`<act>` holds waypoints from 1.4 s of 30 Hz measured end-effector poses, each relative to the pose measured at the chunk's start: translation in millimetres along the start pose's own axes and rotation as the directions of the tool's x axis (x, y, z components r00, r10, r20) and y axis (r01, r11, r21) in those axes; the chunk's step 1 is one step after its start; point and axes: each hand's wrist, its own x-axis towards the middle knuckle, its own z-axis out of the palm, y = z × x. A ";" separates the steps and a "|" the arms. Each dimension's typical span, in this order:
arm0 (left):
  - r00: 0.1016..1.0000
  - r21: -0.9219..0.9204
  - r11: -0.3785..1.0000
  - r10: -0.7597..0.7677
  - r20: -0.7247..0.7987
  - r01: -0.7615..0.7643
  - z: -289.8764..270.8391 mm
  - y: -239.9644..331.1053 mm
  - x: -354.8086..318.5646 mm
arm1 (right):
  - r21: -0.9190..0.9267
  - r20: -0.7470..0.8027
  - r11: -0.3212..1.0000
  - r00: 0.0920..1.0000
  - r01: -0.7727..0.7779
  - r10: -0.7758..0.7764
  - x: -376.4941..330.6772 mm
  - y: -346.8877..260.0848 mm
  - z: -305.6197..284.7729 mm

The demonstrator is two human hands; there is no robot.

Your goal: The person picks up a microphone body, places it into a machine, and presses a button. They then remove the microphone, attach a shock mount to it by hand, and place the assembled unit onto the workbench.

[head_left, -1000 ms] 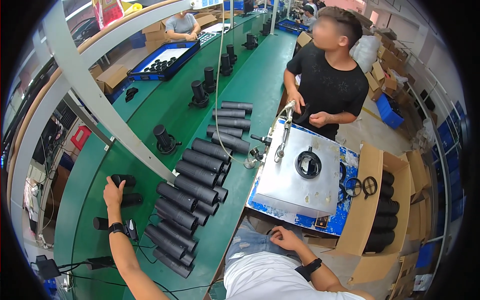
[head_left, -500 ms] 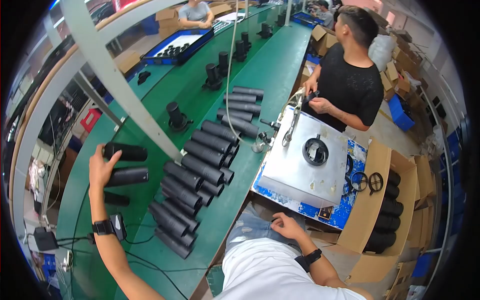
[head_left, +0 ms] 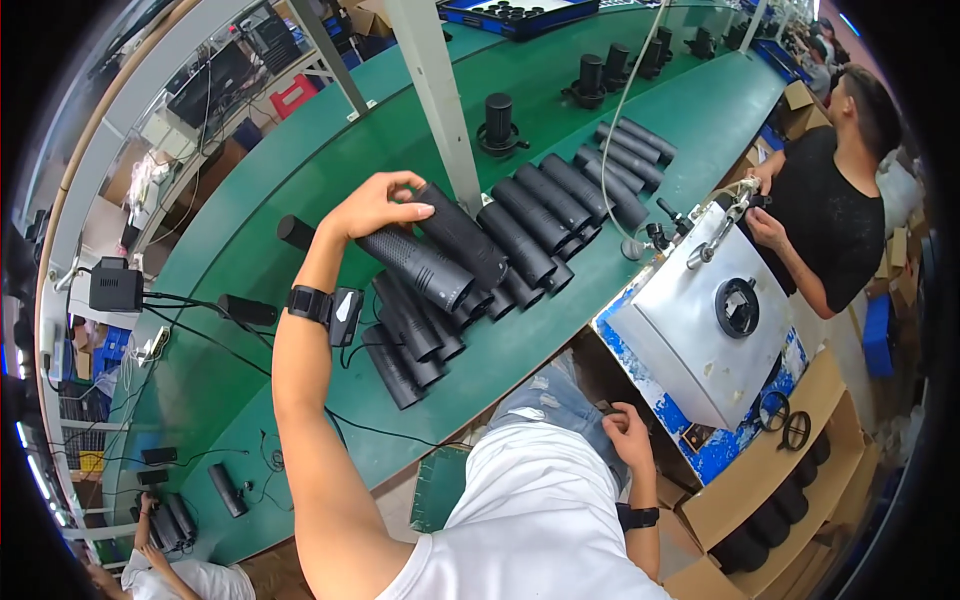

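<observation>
My left hand point(head_left: 375, 205) grips the upper ends of two black cylindrical tubes at the near end of the row, its thumb lying between them. One is a mesh-textured tube point(head_left: 415, 268); beside it is a smoother tube point(head_left: 460, 238). They sit over other black tubes point(head_left: 405, 318) lying side by side on the green bench point(head_left: 400, 430). Whether they touch those below is hard to see. My right hand point(head_left: 628, 435) rests by my jeans, fingers loosely bent and apart, with no object clearly visible in it.
A metal box point(head_left: 690, 320) with a black ring fixture stands at right, where a person in black point(head_left: 825, 215) works. A cardboard carton point(head_left: 775, 500) holds black parts. A white post point(head_left: 435, 100) rises from the bench; cables point(head_left: 210, 340) cross it. Another person point(head_left: 180, 570) sits lower left.
My left hand has carried the two tubes from the left side of the bench rightward to the row. The view has turned left, bringing another person into sight. My right hand stays by my thigh.
</observation>
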 end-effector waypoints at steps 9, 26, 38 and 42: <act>0.964 -0.216 0.970 -0.051 0.260 0.109 0.6 -60.2 11.9 | -0.031 0.011 0.999 1.000 -0.006 0.006 4.0 -1.3 -2.3; 0.937 -0.166 0.943 -0.244 0.250 0.290 8.5 -98.5 -9.2 | -0.132 0.065 0.991 0.998 -0.009 0.018 -1.8 -2.6 0.0; 0.901 0.212 0.972 0.004 -0.434 0.097 22.4 -101.2 -8.7 | -0.155 0.076 0.988 0.997 -0.001 0.013 -1.3 -4.0 0.6; 0.744 0.555 0.823 0.294 -0.600 0.123 36.1 -80.5 -8.0 | -0.167 0.070 0.986 0.997 -0.010 0.021 -6.1 -6.5 3.9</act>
